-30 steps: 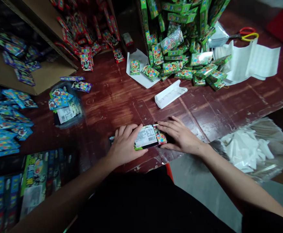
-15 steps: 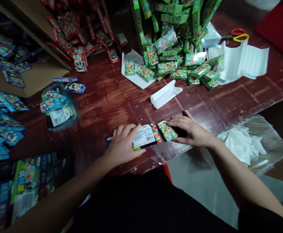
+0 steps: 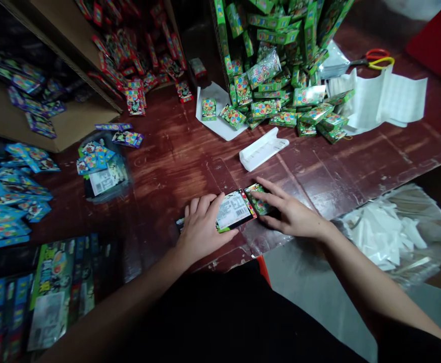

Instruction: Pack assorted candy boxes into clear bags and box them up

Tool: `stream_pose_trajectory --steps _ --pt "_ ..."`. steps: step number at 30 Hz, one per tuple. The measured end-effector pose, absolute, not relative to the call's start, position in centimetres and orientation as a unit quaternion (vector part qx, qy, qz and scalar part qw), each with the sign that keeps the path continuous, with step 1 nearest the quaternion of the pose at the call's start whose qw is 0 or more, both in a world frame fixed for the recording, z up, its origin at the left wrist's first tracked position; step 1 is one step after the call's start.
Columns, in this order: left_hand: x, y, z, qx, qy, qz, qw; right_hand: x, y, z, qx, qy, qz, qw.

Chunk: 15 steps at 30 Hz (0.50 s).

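Note:
My left hand (image 3: 201, 227) lies flat on a dark pack with a white barcode label (image 3: 233, 210) near the table's front edge, fingers stretched over its left part. A small green packet (image 3: 257, 200) sits against the pack's right end. My right hand (image 3: 286, 212) rests on that green packet, fingers extended and pressing it toward the pack. A thin red strip shows along the seam between pack and packet.
A white plastic tray (image 3: 264, 148) lies behind the hands. A heap of green packets (image 3: 281, 75) spills from a box, red packets (image 3: 137, 60) at back left, blue packets (image 3: 8, 186) at left. Scissors (image 3: 375, 58) and white label sheets (image 3: 387, 98) lie at right; a clear bag (image 3: 390, 232) hangs below the edge.
The green packet, half a second ago apart to the right of the labelled pack, now lies against its right end under my right hand. My left hand stayed on the pack.

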State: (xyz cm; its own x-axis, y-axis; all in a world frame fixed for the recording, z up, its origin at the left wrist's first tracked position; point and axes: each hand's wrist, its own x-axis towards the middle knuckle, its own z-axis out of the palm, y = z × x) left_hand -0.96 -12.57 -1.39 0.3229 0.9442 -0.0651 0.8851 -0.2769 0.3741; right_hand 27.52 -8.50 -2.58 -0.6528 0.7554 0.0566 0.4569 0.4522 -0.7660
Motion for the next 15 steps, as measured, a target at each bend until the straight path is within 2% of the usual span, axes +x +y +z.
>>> stream_pose_trajectory --steps 6,12,15 --pt "-1.0 -12.2 -0.6 0.784 0.571 0.142 0.196 26.8 -8.2 -3.2 -0.466 -0.688 0.461 0.311" --pt "-1.0 -12.0 0.4 0.761 0.607 0.086 0.212 24.4 -8.6 -1.4 -0.506 -0.764 0.282 0.283" --pt "-1.2 -12.3 1.0 0.780 0.596 0.078 0.175 23.0 -9.1 -0.9 -0.488 -0.790 0.254 0.271"
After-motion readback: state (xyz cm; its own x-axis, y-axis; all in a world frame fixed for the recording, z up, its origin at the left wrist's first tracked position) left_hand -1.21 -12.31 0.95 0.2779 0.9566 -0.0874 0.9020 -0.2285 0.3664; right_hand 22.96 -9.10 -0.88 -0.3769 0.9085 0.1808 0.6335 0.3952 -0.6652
